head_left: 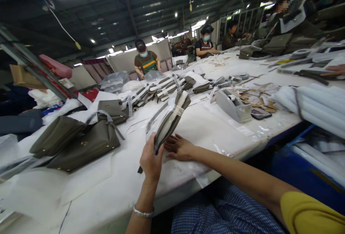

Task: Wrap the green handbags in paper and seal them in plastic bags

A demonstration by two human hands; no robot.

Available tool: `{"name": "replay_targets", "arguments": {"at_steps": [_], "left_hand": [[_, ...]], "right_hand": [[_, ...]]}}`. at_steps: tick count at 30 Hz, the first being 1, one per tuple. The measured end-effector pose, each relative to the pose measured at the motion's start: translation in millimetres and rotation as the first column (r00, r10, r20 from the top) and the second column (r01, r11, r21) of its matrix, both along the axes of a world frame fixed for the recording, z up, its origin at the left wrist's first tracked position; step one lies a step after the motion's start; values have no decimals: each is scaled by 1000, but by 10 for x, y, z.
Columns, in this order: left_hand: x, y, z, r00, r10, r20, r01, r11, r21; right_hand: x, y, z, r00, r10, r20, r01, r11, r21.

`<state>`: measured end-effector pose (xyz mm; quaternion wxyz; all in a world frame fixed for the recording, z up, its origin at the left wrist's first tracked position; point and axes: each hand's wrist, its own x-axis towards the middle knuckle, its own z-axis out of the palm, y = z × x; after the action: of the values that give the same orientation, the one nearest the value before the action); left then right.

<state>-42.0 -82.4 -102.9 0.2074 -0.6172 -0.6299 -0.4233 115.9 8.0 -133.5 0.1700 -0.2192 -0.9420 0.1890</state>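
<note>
My left hand [151, 160] grips the lower end of a bundle of olive straps [172, 119], thumb and fingers closed around it. The bundle stands tilted up to the right over the white table. White padding runs along it, with a pale band across its upper part and clear plastic at its left side. My right hand [180, 148] is just right of the bundle's lower end, palm down low over the tabletop, fingers spread. Whether its fingertips touch the bundle, I cannot tell. Olive handbags [83, 144] lie on the left, some with clear-wrapped handles.
Similar strap bundles are piled [164, 87] farther back. A grey tape dispenser [233, 106] stands to the right, beside cardboard scraps [256, 99] and a phone [261, 114]. White foam rolls [315, 104] jut in at right. Several people work across the white table [205, 130].
</note>
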Motion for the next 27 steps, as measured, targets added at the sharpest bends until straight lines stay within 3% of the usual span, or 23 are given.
{"name": "replay_targets", "arguments": {"at_steps": [5,9,12,16,19,21,24,27], "left_hand": [[31,26,39,992,-72,-102,69,997,-32],[164,12,-10,972,-140,-187,127,989,-80],[328,-28,-77,949,-191,-249,166,979,-120],[533,-109,-222,922,-239,-305,202,968,-148],[669,-168,-331,924,-223,-310,194,973,-122],[751,-210,-376,932,-197,-303,171,979,-109],[840,-288,-399,935,-194,-298,165,979,-119],[882,-362,-401,937,-194,-290,171,980,-102]], "right_hand": [[186,-207,-53,971,-182,-158,186,982,15],[435,-447,-146,991,-89,-95,94,994,53],[520,-521,-106,963,15,-269,21,991,131],[738,-502,104,897,48,-440,44,980,196],[856,-296,336,884,-53,-464,137,979,150],[786,-44,479,905,-182,-384,225,972,69],[437,402,609,949,-287,-133,285,958,-37],[-59,752,622,960,-272,62,277,957,-87]]}}
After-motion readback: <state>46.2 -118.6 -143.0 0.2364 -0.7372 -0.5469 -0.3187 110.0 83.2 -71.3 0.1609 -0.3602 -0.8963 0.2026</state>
